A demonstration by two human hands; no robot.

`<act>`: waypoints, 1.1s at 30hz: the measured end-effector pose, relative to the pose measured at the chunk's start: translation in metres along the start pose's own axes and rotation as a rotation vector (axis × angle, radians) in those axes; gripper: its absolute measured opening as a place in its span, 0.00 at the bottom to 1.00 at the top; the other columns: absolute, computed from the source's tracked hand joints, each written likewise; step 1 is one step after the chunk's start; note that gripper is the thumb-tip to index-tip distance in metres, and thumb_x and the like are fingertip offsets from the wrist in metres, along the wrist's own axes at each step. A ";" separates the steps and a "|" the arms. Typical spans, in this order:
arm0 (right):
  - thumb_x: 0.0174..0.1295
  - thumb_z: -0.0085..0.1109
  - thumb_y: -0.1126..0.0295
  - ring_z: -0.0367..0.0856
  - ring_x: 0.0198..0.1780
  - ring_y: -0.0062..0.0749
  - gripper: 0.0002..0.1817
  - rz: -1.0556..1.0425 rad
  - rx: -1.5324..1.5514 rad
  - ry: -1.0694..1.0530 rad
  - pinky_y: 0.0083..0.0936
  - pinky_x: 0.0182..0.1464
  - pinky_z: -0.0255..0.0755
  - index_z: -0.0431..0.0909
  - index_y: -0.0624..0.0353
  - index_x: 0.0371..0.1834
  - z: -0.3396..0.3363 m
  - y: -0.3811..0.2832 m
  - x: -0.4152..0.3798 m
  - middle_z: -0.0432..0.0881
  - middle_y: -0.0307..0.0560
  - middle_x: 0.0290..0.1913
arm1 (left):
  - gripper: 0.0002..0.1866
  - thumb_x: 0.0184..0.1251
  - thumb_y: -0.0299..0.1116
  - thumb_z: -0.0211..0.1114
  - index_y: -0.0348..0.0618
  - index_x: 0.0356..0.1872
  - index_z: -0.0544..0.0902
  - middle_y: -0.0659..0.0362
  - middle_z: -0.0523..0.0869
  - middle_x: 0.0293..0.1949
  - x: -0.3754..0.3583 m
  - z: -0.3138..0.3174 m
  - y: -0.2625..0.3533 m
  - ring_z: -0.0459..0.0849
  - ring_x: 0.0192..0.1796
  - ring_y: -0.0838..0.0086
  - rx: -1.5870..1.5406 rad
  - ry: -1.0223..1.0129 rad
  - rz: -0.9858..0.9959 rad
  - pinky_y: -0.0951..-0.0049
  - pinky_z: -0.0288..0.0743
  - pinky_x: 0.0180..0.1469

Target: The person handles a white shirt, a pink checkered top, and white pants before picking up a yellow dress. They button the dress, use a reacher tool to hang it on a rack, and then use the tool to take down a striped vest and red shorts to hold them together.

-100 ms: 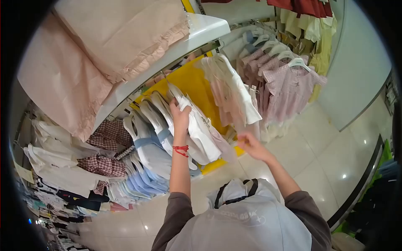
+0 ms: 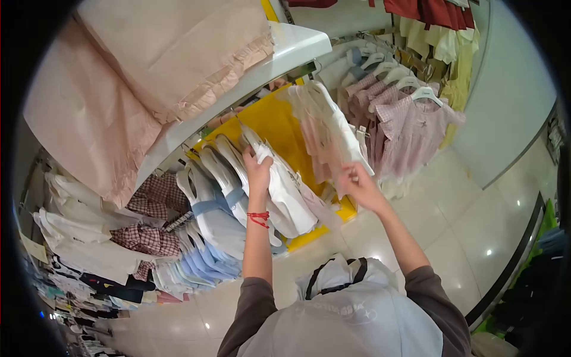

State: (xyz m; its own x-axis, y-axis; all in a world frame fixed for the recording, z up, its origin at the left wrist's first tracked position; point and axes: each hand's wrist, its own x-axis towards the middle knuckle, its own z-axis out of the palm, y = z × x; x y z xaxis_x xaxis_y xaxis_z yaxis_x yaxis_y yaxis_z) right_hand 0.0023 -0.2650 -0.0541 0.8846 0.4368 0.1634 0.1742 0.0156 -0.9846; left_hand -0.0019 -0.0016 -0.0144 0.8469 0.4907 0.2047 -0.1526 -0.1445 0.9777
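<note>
My left hand (image 2: 257, 169), with a red cord at the wrist, is closed on the upper part of a white garment (image 2: 288, 196) that hangs on a hanger from the rail. Grey and white garments with blue trim (image 2: 217, 217) hang just left of it. My right hand (image 2: 358, 183) is partly blurred, its fingers bent, close to the lower edge of the white and pink garments (image 2: 333, 128) on the right part of the rail. Whether it touches them or holds anything I cannot make out.
Pink ruffled fabric (image 2: 148, 65) lies over the white shelf (image 2: 297, 44) above the rail. Behind the garments is a yellow panel (image 2: 285, 128). Pink checked dresses (image 2: 416, 128) hang at the right, checked and cream clothes (image 2: 89, 229) at the left. Tiled floor (image 2: 446, 220) shows below.
My right hand has moved up toward the white and pink garments. My left hand stays on the white garment, almost unmoved.
</note>
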 end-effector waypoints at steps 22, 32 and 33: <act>0.55 0.57 0.62 0.77 0.38 0.56 0.23 -0.290 -0.755 0.256 0.40 0.39 0.70 0.66 0.60 0.51 -0.031 -0.028 0.238 0.78 0.63 0.35 | 0.36 0.50 0.19 0.59 0.36 0.62 0.52 0.49 0.61 0.57 -0.025 -0.019 0.003 0.63 0.59 0.63 0.351 -0.145 0.336 0.67 0.59 0.61; 0.55 0.57 0.59 0.76 0.38 0.51 0.26 -0.230 -0.986 -0.020 0.34 0.42 0.69 0.64 0.61 0.54 -0.081 -0.114 0.217 0.78 0.60 0.37 | 0.26 0.51 0.24 0.61 0.38 0.54 0.65 0.47 0.63 0.56 -0.053 -0.005 0.045 0.63 0.58 0.55 0.403 -0.233 0.447 0.62 0.59 0.59; 0.56 0.57 0.59 0.76 0.38 0.51 0.26 -0.291 -0.945 -0.041 0.34 0.42 0.69 0.65 0.61 0.54 -0.085 -0.117 0.213 0.78 0.59 0.37 | 0.26 0.51 0.24 0.61 0.37 0.54 0.65 0.47 0.63 0.56 -0.054 0.000 0.047 0.63 0.58 0.55 0.397 -0.221 0.440 0.62 0.59 0.59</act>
State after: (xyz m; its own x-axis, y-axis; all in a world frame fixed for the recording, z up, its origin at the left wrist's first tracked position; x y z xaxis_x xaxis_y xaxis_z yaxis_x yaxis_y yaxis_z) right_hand 0.2066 -0.2503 0.1011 0.7396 0.5612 0.3715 0.6722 -0.5887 -0.4489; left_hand -0.0548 -0.0353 0.0206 0.8397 0.1301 0.5273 -0.3456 -0.6209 0.7036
